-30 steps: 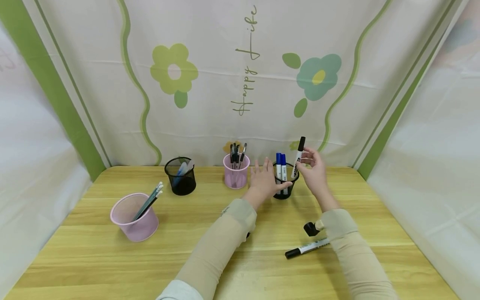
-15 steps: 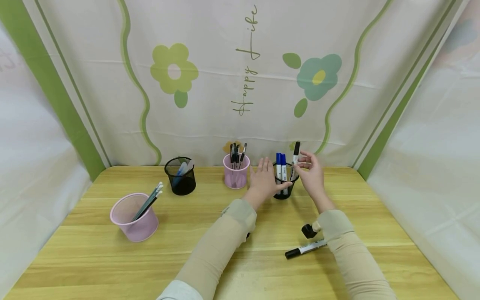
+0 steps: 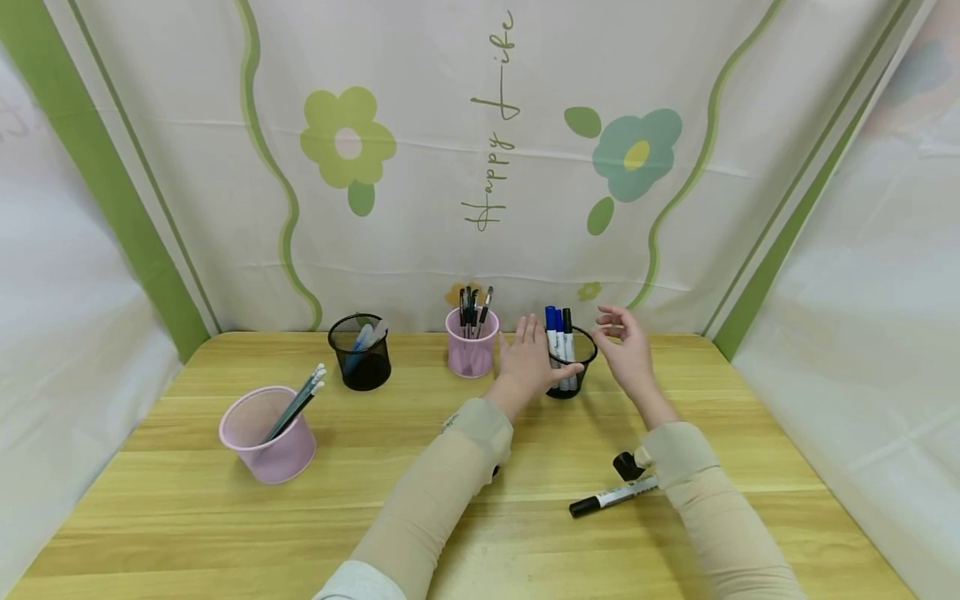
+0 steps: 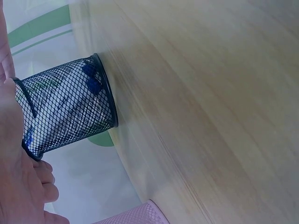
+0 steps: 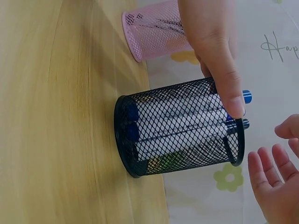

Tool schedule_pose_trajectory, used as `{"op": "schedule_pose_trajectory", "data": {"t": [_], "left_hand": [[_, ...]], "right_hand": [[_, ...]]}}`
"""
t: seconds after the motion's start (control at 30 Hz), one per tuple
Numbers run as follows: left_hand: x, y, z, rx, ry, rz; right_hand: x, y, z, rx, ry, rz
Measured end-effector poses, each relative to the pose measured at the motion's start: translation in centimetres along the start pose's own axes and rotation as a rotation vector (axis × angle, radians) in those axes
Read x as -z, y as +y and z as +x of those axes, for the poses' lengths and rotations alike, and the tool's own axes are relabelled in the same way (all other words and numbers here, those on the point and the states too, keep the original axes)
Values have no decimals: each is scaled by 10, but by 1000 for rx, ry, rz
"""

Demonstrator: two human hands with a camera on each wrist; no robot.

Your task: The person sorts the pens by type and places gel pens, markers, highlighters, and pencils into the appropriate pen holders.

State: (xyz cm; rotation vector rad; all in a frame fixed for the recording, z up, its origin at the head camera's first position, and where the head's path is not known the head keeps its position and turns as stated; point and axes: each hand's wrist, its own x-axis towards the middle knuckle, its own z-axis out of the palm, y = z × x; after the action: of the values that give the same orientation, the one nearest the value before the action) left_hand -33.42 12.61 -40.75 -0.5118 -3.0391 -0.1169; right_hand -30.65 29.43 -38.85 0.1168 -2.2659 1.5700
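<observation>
A black mesh pen cup [image 3: 582,377] stands upright at the back right, holding two blue-capped markers [image 3: 556,337] and a black-capped marker [image 3: 567,342], all leaning to its left side. My left hand [image 3: 527,365] holds this cup from the left, its thumb across the front near the rim. Just right of the rim is my right hand [image 3: 628,354], with fingers loosely bent, apart from the cup and with nothing in them. Another black-capped marker [image 3: 611,497] lies on the table by my right sleeve, which hides its far end.
A pink mesh cup [image 3: 471,358] of black pens stands left of my left hand. Farther left are a black mesh cup [image 3: 367,367] with blue and clear items and a wide pink cup [image 3: 281,458] with pencils. A printed curtain [image 3: 420,242] hangs behind the table.
The black-capped marker went down into the black mesh cup, and my right hand released it and drew slightly right. The markers now lean left. My left hand stayed at the cup.
</observation>
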Motion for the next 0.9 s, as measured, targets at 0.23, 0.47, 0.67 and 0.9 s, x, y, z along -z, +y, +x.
{"op": "schedule_pose_trajectory", "data": {"t": [0.23, 0.47, 0.67, 0.9], "left_hand": [[0, -1, -1, -1, 9, -13], [0, -1, -1, -3, 18, -25], [0, 0, 0, 3, 3, -22], [0, 0, 0, -1, 10, 1]], "right_hand": [[5, -7, -4, 64, -40, -31], [11, -18, -12, 159, -94, -75], [15, -21, -18, 209, -140, -144], [19, -22, -27, 223, -179, -192]]}}
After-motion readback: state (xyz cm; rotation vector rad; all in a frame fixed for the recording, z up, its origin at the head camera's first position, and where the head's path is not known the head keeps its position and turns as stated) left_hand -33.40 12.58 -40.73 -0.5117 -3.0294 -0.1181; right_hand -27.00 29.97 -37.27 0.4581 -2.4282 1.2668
